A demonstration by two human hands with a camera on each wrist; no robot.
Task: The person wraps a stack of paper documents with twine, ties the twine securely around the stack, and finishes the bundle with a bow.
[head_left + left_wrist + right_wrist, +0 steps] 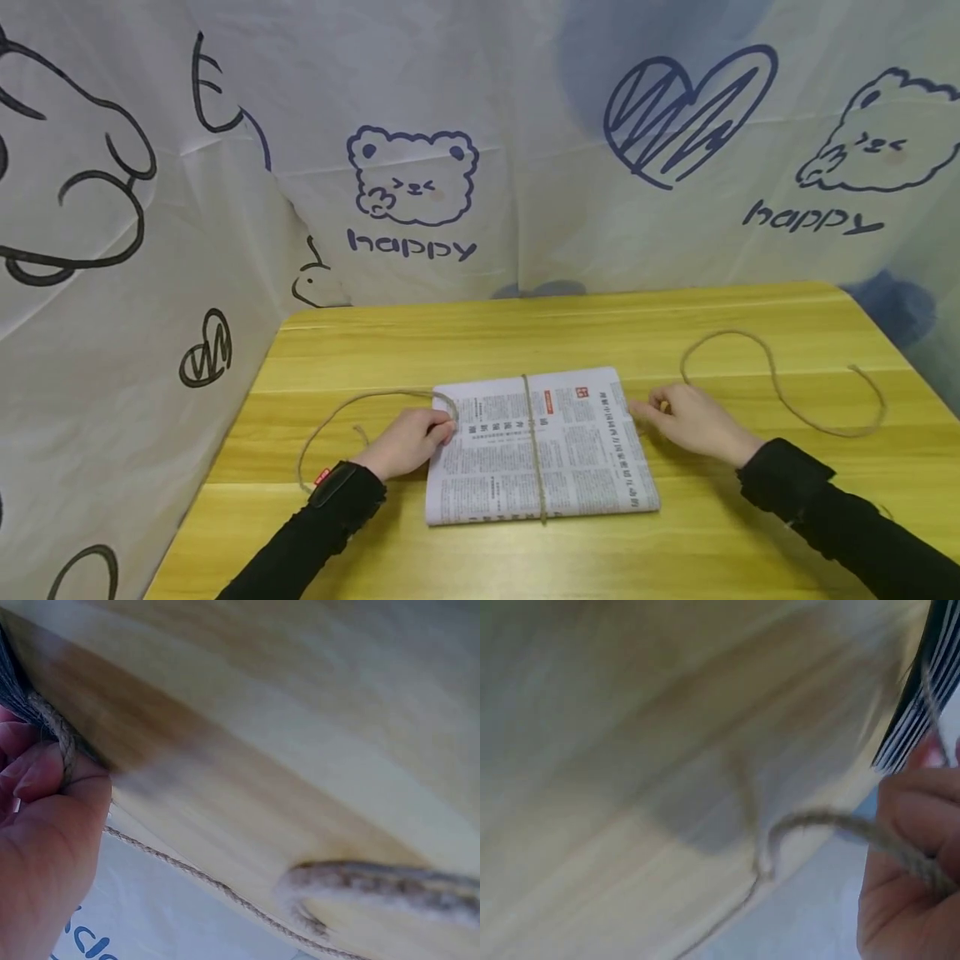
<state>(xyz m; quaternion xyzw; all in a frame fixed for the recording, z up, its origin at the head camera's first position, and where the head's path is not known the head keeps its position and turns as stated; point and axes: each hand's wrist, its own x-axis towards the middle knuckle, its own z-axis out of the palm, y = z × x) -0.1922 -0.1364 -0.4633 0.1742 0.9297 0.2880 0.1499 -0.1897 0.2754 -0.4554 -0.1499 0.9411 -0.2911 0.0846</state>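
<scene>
A folded stack of newspaper [585, 467] lies flat on the table, with a strand of twine [534, 433] running across its middle from far edge to near edge. At the stack's left edge my left hand [405, 442] pinches twine [66, 746] between thumb and fingers, and a loop of it bows out to the left. Beside the right edge, my right hand [693, 425] has curled fingers around twine [885, 838]. In the right wrist view, layered page edges [919, 712] show just above that hand. The stack's underside is hidden.
A long loose tail of twine [773, 375] winds over the wooden table [420, 342] to the right. Cloth walls [540, 192] with drawn bears and hearts stand behind and to the left. Black sleeves [862, 533] cover both forearms.
</scene>
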